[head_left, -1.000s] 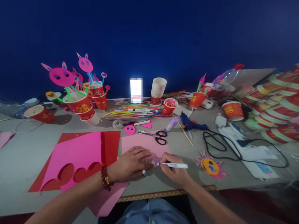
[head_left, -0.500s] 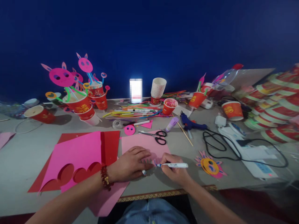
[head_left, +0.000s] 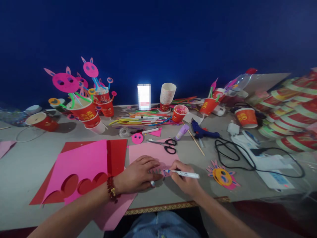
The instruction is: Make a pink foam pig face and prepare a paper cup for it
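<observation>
A light pink sheet (head_left: 141, 152) lies on the table, its near edge cut in points. My left hand (head_left: 138, 173) is spread over its lower left part, with a small pen cap (head_left: 153, 183) by its fingers; whether they grip the cap is unclear. In my right hand (head_left: 183, 180) is a white marker with a blue tip (head_left: 187, 174), the tip touching the pink paper at a small blue mark. Black-handled scissors (head_left: 169, 142) rest across the sheet's upper right.
Bright pink paper (head_left: 81, 158) covers a red sheet (head_left: 117, 152) at left. Behind are decorated cups (head_left: 84, 110), pipe cleaners (head_left: 138, 119) and stacked cups (head_left: 168, 92). A glue gun (head_left: 201, 131), black cable (head_left: 237, 168) and yellow-pink cutouts (head_left: 224, 177) lie at right.
My right hand has shifted slightly up, and the marker tip has moved up and a little left on the paper. The left hand has stayed in place.
</observation>
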A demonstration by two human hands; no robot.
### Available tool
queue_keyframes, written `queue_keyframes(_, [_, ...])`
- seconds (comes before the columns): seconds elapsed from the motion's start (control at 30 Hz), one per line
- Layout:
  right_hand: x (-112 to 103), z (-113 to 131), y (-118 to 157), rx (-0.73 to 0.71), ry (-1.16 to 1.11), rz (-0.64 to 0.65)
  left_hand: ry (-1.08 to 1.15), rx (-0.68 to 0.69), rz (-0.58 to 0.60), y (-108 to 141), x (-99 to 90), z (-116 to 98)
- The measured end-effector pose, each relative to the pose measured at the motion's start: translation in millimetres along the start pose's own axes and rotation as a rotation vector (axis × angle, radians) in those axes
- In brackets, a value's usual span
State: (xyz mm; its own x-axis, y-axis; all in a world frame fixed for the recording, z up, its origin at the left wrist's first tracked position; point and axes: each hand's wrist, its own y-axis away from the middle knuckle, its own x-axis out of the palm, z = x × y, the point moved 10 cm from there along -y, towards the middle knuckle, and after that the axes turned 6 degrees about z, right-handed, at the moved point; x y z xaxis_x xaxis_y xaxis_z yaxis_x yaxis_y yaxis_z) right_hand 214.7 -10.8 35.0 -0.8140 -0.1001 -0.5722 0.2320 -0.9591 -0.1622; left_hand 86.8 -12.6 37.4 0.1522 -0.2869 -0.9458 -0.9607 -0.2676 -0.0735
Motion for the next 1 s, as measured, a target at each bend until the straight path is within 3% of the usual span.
queue_keyframes(1.0, [1.0,3.7,-0.2,-0.009,0.025,0.022,0.003,-0.006,0.001,0.1,-2.0,-0.4])
